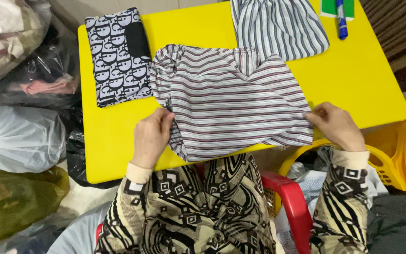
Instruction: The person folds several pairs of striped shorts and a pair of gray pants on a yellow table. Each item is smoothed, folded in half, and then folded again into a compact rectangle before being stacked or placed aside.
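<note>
On the yellow desk point(353, 80), a striped shirt point(236, 101) lies spread at the near edge; left hand point(150, 137) pinches its left edge, fingers closed on the cloth, right hand point(337, 124) likewise closed on its right edge. Beyond it: a patterned folded cloth point(116, 54) to the left, a striped folded garment point(278, 26) behind, touching the shirt, and a blue pen point(341, 21) far right.

left hand point(150, 136) + right hand point(335, 124) | pinching striped shirt point(236, 103) edges | yellow table point(353, 75)
</note>
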The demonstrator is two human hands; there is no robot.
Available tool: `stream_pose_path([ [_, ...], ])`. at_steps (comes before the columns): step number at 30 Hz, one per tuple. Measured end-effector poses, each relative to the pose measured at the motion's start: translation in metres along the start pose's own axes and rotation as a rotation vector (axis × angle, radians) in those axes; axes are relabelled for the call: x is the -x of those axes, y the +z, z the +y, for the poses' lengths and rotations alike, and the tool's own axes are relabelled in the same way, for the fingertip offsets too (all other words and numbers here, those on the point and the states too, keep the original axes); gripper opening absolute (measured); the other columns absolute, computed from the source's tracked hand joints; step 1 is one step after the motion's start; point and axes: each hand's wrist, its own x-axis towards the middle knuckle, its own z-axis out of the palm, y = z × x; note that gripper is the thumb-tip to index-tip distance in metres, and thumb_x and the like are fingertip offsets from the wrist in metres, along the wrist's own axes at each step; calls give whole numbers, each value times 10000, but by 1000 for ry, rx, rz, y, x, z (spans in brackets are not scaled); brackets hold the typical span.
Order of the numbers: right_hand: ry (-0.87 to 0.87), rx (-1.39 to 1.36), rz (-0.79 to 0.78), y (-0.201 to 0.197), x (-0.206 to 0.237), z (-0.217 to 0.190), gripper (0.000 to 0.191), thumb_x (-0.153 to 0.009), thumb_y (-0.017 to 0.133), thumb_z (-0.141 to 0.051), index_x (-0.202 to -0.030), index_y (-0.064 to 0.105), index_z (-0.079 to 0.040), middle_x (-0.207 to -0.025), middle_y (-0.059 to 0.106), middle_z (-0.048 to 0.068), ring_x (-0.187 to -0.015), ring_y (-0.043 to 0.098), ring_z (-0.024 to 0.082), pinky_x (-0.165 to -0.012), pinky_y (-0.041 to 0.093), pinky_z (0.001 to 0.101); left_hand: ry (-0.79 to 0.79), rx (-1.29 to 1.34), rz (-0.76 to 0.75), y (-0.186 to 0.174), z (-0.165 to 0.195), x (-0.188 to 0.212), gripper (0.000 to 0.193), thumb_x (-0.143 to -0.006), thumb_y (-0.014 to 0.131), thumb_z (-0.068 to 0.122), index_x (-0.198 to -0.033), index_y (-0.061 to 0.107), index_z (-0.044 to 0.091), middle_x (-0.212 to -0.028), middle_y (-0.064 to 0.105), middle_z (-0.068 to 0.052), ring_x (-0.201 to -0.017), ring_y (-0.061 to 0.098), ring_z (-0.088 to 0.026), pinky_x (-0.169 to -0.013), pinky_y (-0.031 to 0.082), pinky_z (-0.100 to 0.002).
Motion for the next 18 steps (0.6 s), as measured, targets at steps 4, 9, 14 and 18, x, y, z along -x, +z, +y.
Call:
stream_pose_path([
  [4, -103, -164, 266, 27, -19, -31, 433, -938, 767, -272, -1236, 639, 14, -1016, 720, 200, -936, 708, 338, -848, 544, 429, -34, -132, 172, 23, -7, -24, 294, -912, 777, 314, -959, 708, 32, -726, 673, -147, -715, 664, -370, -634, 507, -478],
  [9, -489, 135, 463, 59, -52, -46, 527, -805, 836, -214, -1178, 645, 105, -1170, 673, 307, -1113, 600, 451, -943, 478, 475, 77, -278, 160, 46, -16, -35, 214, -828, 772, 226, -903, 693, 42, -881, 680, -171, -890, 645, -372, -737, 508, -462],
  [14, -305, -3, 232, 58, -50, -36, 125, -935, 742, -110, -964, 670, -13, -1077, 701, 210, -1114, 632, 399, -1009, 494, 476, -404, 635, 4, 41, -50, -5, 120, -1005, 661, 151, -993, 602, 47, -917, 677, -133, -868, 633, -247, -807, 503, -360],
  [18, -102, -188, 136, 45, -34, -30, 265, -946, 722, -171, -1116, 622, 6, -1022, 703, 212, -952, 685, 383, -877, 525, 457, -548, 1552, -63, 32, -79, 25, 90, -945, 604, -11, -1009, 597, 52, -1046, 707, -77, -959, 671, -152, -887, 535, -293],
])
